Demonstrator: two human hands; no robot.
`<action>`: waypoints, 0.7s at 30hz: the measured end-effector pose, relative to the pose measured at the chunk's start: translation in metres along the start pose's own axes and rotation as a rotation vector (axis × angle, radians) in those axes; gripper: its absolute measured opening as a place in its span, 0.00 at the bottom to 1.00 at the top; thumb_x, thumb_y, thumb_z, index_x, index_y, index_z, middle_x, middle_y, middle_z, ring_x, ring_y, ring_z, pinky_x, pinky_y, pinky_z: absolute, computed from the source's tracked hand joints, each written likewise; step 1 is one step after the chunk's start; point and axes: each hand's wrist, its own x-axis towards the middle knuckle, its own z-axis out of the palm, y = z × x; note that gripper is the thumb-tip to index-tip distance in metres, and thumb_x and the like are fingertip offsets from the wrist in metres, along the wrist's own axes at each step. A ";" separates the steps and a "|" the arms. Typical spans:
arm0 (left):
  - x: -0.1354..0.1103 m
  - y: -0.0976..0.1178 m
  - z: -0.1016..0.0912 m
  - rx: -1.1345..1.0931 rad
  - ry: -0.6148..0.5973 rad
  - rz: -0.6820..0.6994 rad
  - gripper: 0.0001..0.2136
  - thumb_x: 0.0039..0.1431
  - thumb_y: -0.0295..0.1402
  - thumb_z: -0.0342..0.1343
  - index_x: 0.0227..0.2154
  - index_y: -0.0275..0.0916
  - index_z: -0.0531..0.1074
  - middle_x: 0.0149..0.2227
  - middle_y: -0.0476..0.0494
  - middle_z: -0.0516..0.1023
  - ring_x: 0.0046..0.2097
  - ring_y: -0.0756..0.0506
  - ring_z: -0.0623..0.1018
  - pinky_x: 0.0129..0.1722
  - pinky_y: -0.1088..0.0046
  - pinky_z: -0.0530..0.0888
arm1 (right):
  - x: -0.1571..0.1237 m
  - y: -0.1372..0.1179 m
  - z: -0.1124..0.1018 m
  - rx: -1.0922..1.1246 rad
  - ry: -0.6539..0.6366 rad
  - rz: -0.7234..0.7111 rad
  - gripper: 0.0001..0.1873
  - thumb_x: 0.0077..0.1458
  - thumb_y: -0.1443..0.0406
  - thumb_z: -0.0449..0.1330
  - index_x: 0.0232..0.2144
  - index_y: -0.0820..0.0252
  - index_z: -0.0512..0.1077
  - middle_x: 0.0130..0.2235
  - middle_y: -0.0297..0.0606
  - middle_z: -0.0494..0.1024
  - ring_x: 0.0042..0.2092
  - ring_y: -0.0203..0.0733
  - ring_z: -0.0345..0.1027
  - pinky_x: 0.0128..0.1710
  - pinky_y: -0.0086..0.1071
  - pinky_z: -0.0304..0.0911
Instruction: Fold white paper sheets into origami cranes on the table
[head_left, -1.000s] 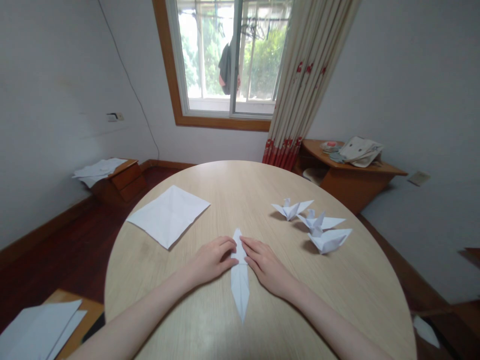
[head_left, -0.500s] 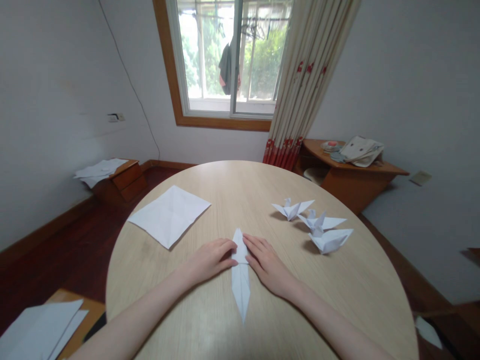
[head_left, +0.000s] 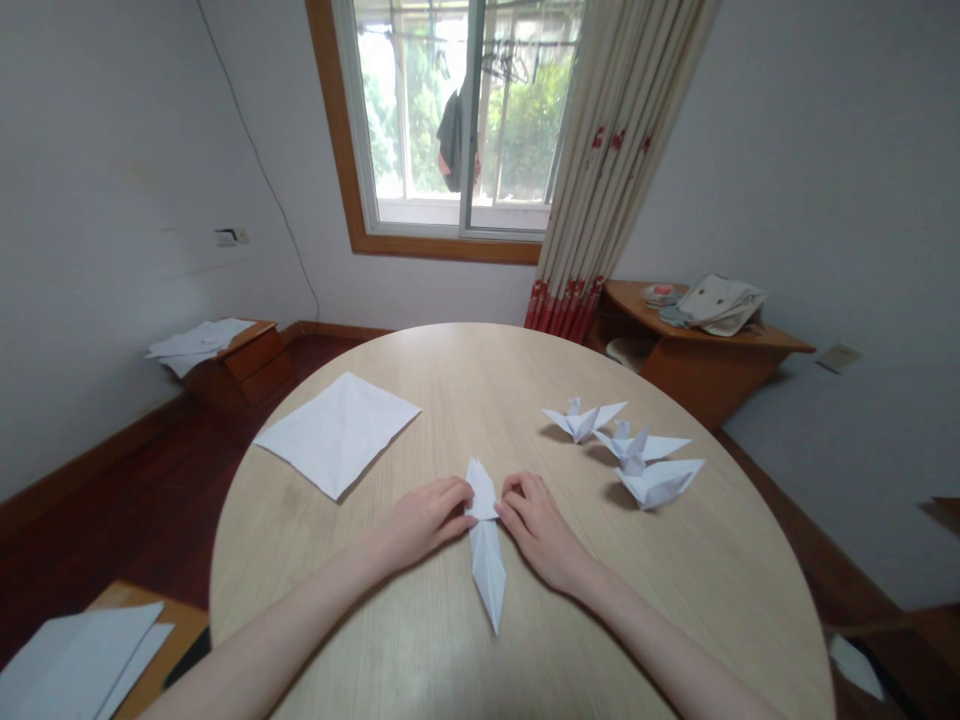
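Note:
A long, narrow piece of folded white paper (head_left: pixel 487 560) lies on the round wooden table (head_left: pixel 480 370), its lower point toward me. My left hand (head_left: pixel 436 510) pinches the left edge of its upper part between thumb and fingers. On the other side, my right hand (head_left: pixel 534 520) has its fingers curled, with thumb and fingertip at the right edge near the middle crease. Several finished paper cranes, among them a front crane (head_left: pixel 660 482) and a back crane (head_left: pixel 583 422), stand to the right of my right hand.
A creased square sheet (head_left: pixel 339 435) lies at the table's left. Loose papers (head_left: pixel 75 655) rest on a stool at lower left, and more sheets cover a small cabinet (head_left: pixel 251 365). A corner desk (head_left: pixel 712 350) with a cloth bag (head_left: pixel 724 303) stands behind, by the curtain (head_left: pixel 600 180).
The folded paper has turned slightly, its lower point swinging right. My right hand's fingers have drawn back from the upper part and curled at the right edge. The left hand has barely moved.

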 end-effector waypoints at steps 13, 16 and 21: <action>-0.001 0.001 0.003 -0.028 0.037 0.056 0.07 0.66 0.32 0.50 0.45 0.40 0.67 0.47 0.44 0.72 0.47 0.44 0.73 0.46 0.69 0.70 | -0.001 0.000 -0.001 0.143 0.006 -0.003 0.11 0.65 0.62 0.49 0.30 0.57 0.65 0.40 0.41 0.67 0.46 0.46 0.62 0.49 0.44 0.62; 0.000 0.001 0.004 -0.071 0.065 0.063 0.08 0.68 0.31 0.44 0.45 0.41 0.67 0.46 0.44 0.72 0.47 0.45 0.74 0.47 0.70 0.70 | -0.001 0.000 -0.001 0.170 -0.002 -0.022 0.11 0.65 0.62 0.48 0.31 0.57 0.65 0.41 0.41 0.68 0.47 0.45 0.61 0.50 0.44 0.61; 0.001 0.003 0.010 -0.166 0.115 -0.027 0.06 0.66 0.31 0.46 0.42 0.40 0.66 0.41 0.45 0.74 0.42 0.45 0.75 0.43 0.69 0.71 | -0.002 -0.002 -0.005 0.190 -0.050 -0.092 0.11 0.67 0.61 0.46 0.38 0.55 0.67 0.44 0.41 0.70 0.48 0.45 0.62 0.51 0.44 0.60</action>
